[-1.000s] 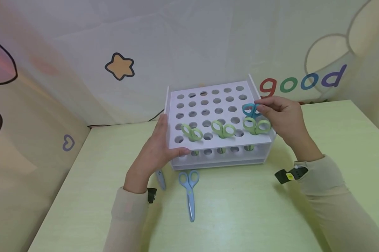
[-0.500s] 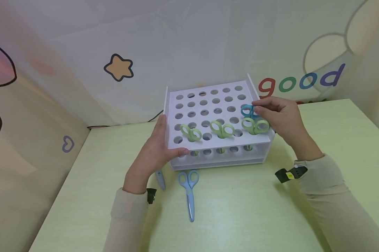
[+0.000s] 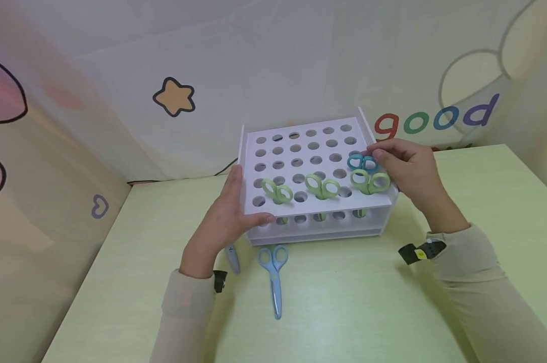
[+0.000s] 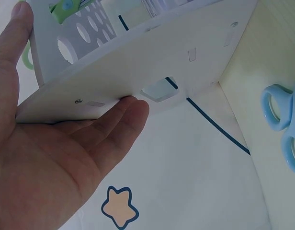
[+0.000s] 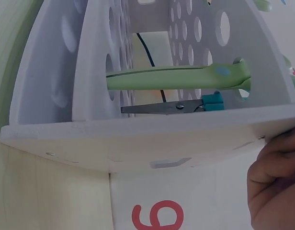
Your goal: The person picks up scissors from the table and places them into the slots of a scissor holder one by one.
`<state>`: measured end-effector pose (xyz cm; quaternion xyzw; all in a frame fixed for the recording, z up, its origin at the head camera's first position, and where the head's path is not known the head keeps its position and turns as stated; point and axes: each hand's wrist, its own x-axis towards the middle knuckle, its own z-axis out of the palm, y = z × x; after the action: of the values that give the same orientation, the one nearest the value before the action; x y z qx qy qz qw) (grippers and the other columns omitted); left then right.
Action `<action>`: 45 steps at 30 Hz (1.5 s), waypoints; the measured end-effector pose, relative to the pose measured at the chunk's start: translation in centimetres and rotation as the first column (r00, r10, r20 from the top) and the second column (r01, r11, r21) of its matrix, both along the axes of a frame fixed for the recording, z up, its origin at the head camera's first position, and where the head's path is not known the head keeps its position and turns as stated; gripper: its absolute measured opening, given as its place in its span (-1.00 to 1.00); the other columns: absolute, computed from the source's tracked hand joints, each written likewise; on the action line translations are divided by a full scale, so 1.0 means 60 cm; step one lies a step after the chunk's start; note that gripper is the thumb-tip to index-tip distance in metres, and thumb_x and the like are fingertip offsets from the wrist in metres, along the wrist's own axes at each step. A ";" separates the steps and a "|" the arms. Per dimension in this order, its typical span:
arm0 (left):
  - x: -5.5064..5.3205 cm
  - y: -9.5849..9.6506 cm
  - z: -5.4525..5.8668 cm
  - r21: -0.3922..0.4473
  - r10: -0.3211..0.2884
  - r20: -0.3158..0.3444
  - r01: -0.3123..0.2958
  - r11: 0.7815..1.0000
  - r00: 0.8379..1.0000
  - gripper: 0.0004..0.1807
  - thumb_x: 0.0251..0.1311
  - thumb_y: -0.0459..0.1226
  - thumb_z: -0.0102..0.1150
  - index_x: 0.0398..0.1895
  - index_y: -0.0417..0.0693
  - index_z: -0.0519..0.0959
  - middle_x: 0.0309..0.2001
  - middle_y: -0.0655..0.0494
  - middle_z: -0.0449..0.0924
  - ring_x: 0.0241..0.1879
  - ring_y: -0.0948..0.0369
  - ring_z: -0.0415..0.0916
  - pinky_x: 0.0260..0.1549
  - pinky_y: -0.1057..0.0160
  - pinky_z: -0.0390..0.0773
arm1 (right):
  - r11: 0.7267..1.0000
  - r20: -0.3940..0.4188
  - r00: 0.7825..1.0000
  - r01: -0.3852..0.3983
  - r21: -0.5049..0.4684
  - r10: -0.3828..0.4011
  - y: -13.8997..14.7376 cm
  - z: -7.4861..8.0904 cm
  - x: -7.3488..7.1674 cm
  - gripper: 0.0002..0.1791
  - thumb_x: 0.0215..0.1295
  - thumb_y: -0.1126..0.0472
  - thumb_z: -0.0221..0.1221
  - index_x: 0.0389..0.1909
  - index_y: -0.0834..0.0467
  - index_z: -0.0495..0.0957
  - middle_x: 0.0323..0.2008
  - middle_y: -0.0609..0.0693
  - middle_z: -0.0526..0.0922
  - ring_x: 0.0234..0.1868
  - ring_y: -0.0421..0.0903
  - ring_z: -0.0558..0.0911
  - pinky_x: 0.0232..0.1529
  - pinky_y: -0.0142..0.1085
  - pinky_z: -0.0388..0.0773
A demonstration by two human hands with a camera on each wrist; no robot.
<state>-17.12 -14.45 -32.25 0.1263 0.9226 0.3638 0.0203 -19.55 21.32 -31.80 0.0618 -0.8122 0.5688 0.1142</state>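
A white rack [image 3: 301, 151] with rows of round holes stands on the table. My left hand [image 3: 223, 212] grips its left side, thumb over the front edge and fingers along the outer side panel. Teal scissors [image 3: 363, 162] sit handle up near the rack's right side. In the right wrist view their blades [image 5: 157, 108] reach between the rack's panels. My right hand [image 3: 407, 171] has thumb and index fingertips together right at the upper edge of the right teal loop. Light green scissors [image 3: 370, 181] stand just in front; two more green pairs stand in the front row.
Blue scissors [image 3: 273, 280] lie on the table [image 3: 346, 302] before the rack. A grey-blue pointed thing [image 3: 232, 258] lies beside them, partly hidden by my left hand. A curtain [image 3: 301, 60] with printed pictures and letters hangs close behind the rack.
The teal scissors have turned and sunk slightly, so their right loop, earlier behind my right fingers, now shows. My left hand and the rack have held their places.
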 end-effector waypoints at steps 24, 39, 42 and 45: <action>-0.004 -0.001 -0.003 -0.001 0.000 -0.001 0.000 1.000 1.000 0.39 -0.04 0.02 0.60 0.64 0.18 -0.30 0.53 0.15 -0.05 0.00 0.08 0.40 -0.03 0.08 0.48 | 0.829 -0.354 0.900 -0.392 -0.399 0.255 -0.047 0.079 0.081 -0.82 0.43 0.47 0.11 -0.08 0.50 0.59 -0.30 0.19 0.74 -0.72 -0.01 0.43 -0.63 -0.36 0.42; -0.004 -0.001 -0.003 -0.002 -0.004 -0.001 0.004 1.000 1.000 0.39 -0.03 0.01 0.59 0.64 0.16 -0.31 0.51 0.14 -0.01 -0.04 0.08 0.43 -0.07 0.10 0.49 | 0.786 -0.321 0.809 -0.572 -0.233 0.493 -0.122 0.043 0.092 -0.72 0.39 0.55 0.05 -0.09 0.27 0.69 -0.39 0.19 0.70 -0.69 -0.03 0.49 -0.63 -0.27 0.44; -0.005 -0.001 -0.003 -0.001 -0.007 -0.006 0.007 1.000 1.000 0.39 -0.03 0.01 0.60 0.64 0.15 -0.30 0.55 0.14 -0.07 -0.03 0.08 0.42 -0.06 0.10 0.49 | 0.784 -0.301 0.803 -0.582 -0.215 0.514 -0.131 0.034 0.092 -0.70 0.39 0.54 0.07 -0.10 0.20 0.70 -0.40 0.17 0.70 -0.68 -0.04 0.49 -0.63 -0.27 0.46; -0.005 -0.002 -0.004 0.004 -0.013 -0.016 0.013 1.000 1.000 0.38 -0.04 0.01 0.60 0.64 0.14 -0.28 0.52 0.13 -0.02 -0.04 0.09 0.43 -0.09 0.11 0.50 | 0.778 -0.279 0.793 -0.598 -0.191 0.541 -0.141 0.023 0.092 -0.68 0.38 0.53 0.09 -0.10 0.13 0.71 -0.40 0.15 0.70 -0.68 -0.04 0.50 -0.62 -0.26 0.48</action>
<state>-17.42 -14.58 -32.49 0.1354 0.9212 0.3645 0.0152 -14.03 12.85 -30.44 0.3488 -0.6530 0.6717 0.0277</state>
